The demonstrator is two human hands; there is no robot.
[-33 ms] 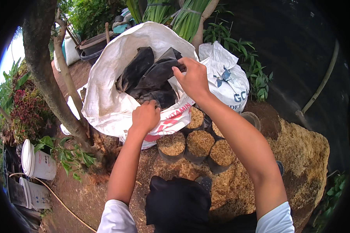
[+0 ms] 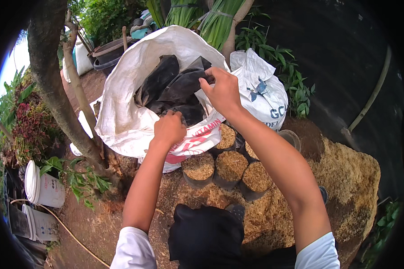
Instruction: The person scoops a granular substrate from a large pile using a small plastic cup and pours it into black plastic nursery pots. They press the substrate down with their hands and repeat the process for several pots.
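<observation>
A wide white woven sack stands open in front of me, with several crumpled black plastic bags inside. My right hand reaches over its right side and pinches the upper edge of a black plastic grow bag between thumb and fingers. At the near rim, my left hand has its fingers curled over black plastic lower in the sack; its fingertips are partly hidden. Just below the sack, several black grow bags filled with brown, crumbly material stand upright together.
Beside the large sack stands a second white sack. A heap of brown material spreads at right. A tree trunk rises at left, near white buckets and a thin hose. Bundled green leaves lie behind.
My left hand has shifted slightly up and further into the sack, its fingers over the black plastic. My right hand keeps its pinch in nearly the same place.
</observation>
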